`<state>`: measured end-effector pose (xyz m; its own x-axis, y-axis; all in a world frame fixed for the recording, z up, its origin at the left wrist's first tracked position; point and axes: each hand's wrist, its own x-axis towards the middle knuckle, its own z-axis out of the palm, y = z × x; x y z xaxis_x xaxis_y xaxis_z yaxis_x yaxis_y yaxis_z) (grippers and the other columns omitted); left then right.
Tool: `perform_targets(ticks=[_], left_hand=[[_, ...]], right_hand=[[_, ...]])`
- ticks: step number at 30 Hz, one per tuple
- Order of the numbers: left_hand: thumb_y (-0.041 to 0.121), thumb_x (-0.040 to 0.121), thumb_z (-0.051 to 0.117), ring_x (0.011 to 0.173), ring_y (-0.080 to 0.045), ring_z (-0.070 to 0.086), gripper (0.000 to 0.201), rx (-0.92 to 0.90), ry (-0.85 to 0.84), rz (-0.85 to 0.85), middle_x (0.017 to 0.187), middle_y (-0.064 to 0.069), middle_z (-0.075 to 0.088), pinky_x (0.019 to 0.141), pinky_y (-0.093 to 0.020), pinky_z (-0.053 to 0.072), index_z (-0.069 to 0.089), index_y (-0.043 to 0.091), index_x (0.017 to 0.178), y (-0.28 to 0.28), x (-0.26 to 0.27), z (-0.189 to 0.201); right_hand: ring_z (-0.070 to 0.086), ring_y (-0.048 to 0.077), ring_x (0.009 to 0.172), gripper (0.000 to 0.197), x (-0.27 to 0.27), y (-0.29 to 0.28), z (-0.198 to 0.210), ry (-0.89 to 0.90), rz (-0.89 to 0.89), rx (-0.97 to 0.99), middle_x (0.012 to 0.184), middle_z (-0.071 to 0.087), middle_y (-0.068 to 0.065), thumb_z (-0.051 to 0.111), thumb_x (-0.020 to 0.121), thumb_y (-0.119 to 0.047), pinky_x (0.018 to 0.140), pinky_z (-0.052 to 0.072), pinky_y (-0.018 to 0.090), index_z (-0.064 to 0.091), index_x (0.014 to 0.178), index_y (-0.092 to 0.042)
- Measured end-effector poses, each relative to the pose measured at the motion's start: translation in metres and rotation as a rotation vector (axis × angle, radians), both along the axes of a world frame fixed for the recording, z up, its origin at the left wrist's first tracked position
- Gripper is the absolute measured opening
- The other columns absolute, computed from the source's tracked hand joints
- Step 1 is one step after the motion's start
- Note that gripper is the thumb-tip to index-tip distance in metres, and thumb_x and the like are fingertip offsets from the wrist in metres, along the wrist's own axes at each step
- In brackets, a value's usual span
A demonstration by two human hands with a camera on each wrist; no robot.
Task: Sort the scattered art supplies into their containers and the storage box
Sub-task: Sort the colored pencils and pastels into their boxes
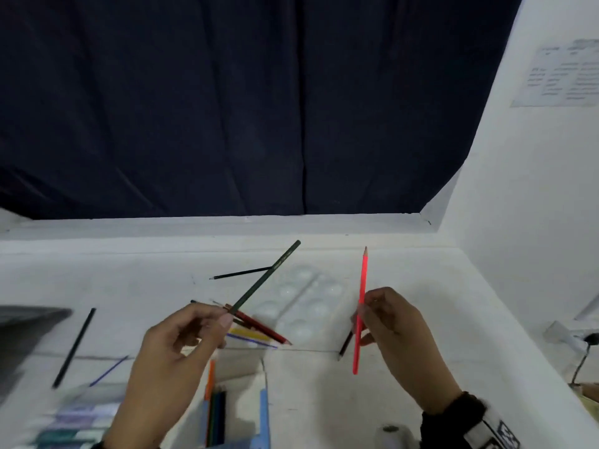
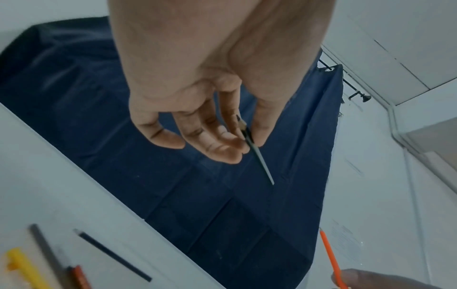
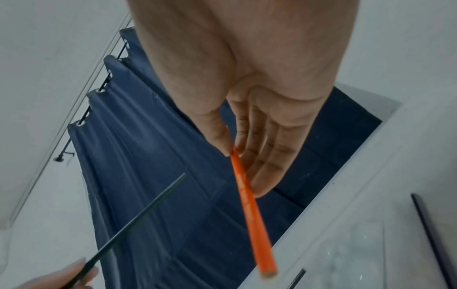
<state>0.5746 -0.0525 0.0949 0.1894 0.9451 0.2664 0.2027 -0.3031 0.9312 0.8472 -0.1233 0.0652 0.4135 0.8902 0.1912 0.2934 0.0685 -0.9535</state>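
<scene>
Left hand (image 1: 168, 348) pinches a dark green pencil (image 1: 269, 275), right hand (image 1: 398, 328) an orange pencil (image 1: 360, 312); both held above the tabletop (image 1: 405, 367), the open pencil box (image 1: 236, 409) directly below the left hand.

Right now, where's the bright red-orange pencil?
In the head view, the red-orange pencil is pinched near-upright in the right hand, raised above the table, right of the clear paint palette.

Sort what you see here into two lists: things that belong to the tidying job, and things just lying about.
Job:
left hand pinching dark green pencil
right hand pinching orange pencil
loose pencils
blue pencil box
paint palette

Lying about:
dark curtain
wall notice
</scene>
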Motion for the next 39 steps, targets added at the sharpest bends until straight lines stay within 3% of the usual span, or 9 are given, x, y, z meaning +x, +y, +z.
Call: perform_targets(ticks=[3,7,12,18,21,24,30,34,39], left_hand=[[0.016,0.079,0.072,0.06,-0.01,0.064,0.005,-0.007,-0.086,0.064,0.067,-0.008,0.068,0.063,-0.01,0.048,0.073,0.019,0.075,-0.018,-0.036,-0.002],[-0.002,0.083,0.07,0.057,-0.008,0.062,0.008,-0.033,-0.16,0.137,0.069,-0.014,0.067,0.061,-0.009,0.047,0.072,0.004,0.078,-0.034,-0.067,-0.015],[0.012,0.084,0.069,0.071,-0.015,0.066,0.009,-0.135,-0.287,0.159,0.074,-0.01,0.07,0.074,-0.016,0.053,0.071,0.007,0.077,-0.035,-0.083,-0.043],[0.022,0.088,0.066,0.076,-0.015,0.067,0.016,-0.194,-0.329,0.125,0.082,-0.007,0.071,0.074,-0.025,0.055,0.073,0.008,0.09,-0.026,-0.079,-0.056],[0.026,0.091,0.064,0.08,-0.013,0.069,0.018,-0.212,-0.281,0.1,0.089,-0.002,0.075,0.075,-0.022,0.054,0.075,0.013,0.098,-0.01,-0.07,-0.055],[0.016,0.097,0.061,0.083,-0.01,0.069,0.014,-0.196,-0.195,0.044,0.092,0.003,0.075,0.074,-0.017,0.053,0.074,0.015,0.102,0.012,-0.053,-0.057],[0.023,0.098,0.063,0.085,-0.014,0.068,0.014,-0.08,0.199,-0.074,0.093,0.006,0.072,0.079,-0.037,0.058,0.074,0.021,0.105,0.052,-0.025,-0.091],[0.024,0.098,0.061,0.075,-0.015,0.062,0.014,-0.005,0.439,-0.117,0.086,0.002,0.065,0.072,-0.032,0.053,0.069,0.013,0.102,0.062,-0.018,-0.1],[0.035,0.093,0.064,0.094,-0.019,0.061,0.024,-0.018,0.799,-0.156,0.1,0.002,0.064,0.087,-0.04,0.049,0.061,0.019,0.111,0.071,-0.021,-0.106]], right_hand=[[0.071,0.031,0.077,0.007,-0.03,-0.003,-0.004,0.158,0.077,-0.016,0.08,0.07,0.012,0.057,0.095,0.0,0.066,0.06,0.043,0.06,0.091,-0.005],[0.072,0.031,0.079,0.006,-0.063,-0.002,-0.013,0.245,0.132,-0.063,0.08,0.07,0.013,0.055,0.095,0.001,0.069,0.061,0.044,0.058,0.092,-0.002],[0.072,0.032,0.08,0.006,-0.099,0.001,-0.034,0.286,0.175,-0.132,0.082,0.07,0.014,0.054,0.096,0.0,0.073,0.061,0.049,0.056,0.092,-0.003],[0.071,0.032,0.079,0.007,-0.126,0.01,-0.043,0.269,0.211,-0.178,0.082,0.07,0.013,0.053,0.096,0.0,0.068,0.061,0.041,0.053,0.095,-0.007],[0.072,0.028,0.078,0.01,-0.131,0.022,-0.044,0.236,0.215,-0.195,0.083,0.07,0.013,0.052,0.096,-0.001,0.068,0.061,0.039,0.052,0.097,-0.011],[0.072,0.023,0.077,0.008,-0.133,0.037,-0.046,0.171,0.214,-0.22,0.085,0.07,0.011,0.052,0.097,-0.005,0.069,0.061,0.036,0.051,0.1,-0.013],[0.072,0.027,0.076,0.021,-0.137,0.06,-0.062,0.105,0.225,-0.337,0.093,0.067,0.013,0.062,0.091,-0.005,0.069,0.062,0.043,0.05,0.102,-0.019],[0.071,0.03,0.078,0.035,-0.136,0.069,-0.069,0.104,0.261,-0.39,0.093,0.065,0.014,0.065,0.085,0.005,0.068,0.062,0.044,0.05,0.108,-0.017],[0.068,0.023,0.073,0.044,-0.134,0.077,-0.073,0.075,0.311,-0.438,0.091,0.065,0.013,0.068,0.079,0.009,0.067,0.062,0.043,0.048,0.11,-0.015]])
